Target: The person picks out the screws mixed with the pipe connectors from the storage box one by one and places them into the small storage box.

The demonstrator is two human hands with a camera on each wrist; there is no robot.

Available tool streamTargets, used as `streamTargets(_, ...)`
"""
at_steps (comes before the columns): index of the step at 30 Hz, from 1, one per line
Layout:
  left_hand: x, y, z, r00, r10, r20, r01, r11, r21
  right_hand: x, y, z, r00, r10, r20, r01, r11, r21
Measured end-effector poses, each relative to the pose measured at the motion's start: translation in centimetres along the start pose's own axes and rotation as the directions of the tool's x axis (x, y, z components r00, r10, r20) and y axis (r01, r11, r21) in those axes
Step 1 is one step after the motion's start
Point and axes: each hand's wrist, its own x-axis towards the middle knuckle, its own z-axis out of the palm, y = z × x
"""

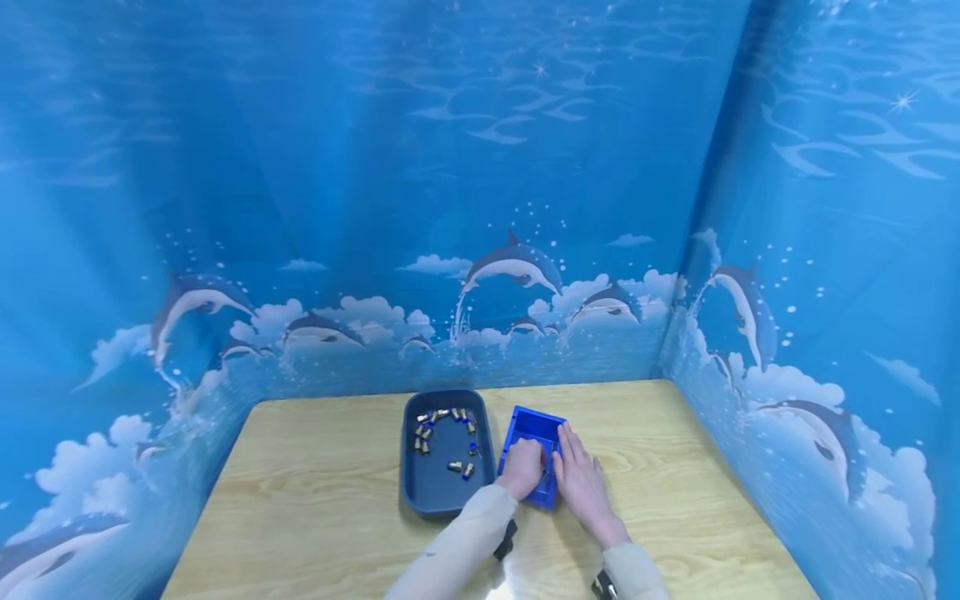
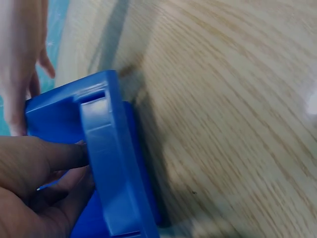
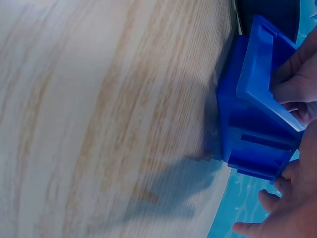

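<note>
A small blue plastic bin (image 1: 540,417) stands on the table in front of me. My left hand (image 1: 523,462) reaches down into it with curled fingers. In the left wrist view its thumb and fingertips come together behind the bin's lip (image 2: 111,163); I cannot tell whether something is between them. My right hand (image 1: 581,479) rests along the bin's right side, its fingers straight and touching the rim. The right wrist view shows the bin's ribbed outer wall (image 3: 257,134) beside this hand. Most of the bin's floor is hidden by my left hand.
Left of the bin, close beside it, stands a dark blue-grey tray (image 1: 442,502). Several small brassy metal fittings (image 1: 455,467) with blue ends lie scattered in it. The wooden table (image 1: 322,483) meets a blue dolphin-print curtain (image 1: 360,208) at the back and sides.
</note>
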Motion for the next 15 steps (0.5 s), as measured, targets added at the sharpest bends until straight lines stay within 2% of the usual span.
streamTargets(5, -0.31, -0.09, 0.16, 0.999, 0.030, -0.032, -0.029, 0.999, 0.033, -0.09, -0.12, 0.02, 1.000, -0.006, 0.002, 0.006, 1.000, -0.003)
streamTargets(9, -0.36, -0.08, 0.28, 0.994, 0.065, -0.088, -0.058, 0.995, 0.079, -0.10, -0.07, 0.04, 1.000, -0.007, -0.006, 0.007, 1.000, -0.002)
streamTargets(15, 0.00, 0.01, 0.68, 0.989, 0.072, -0.126, -0.059, 0.992, 0.109, -0.05, -0.03, -0.01, 0.999, -0.019, -0.034, 0.019, 1.000, -0.002)
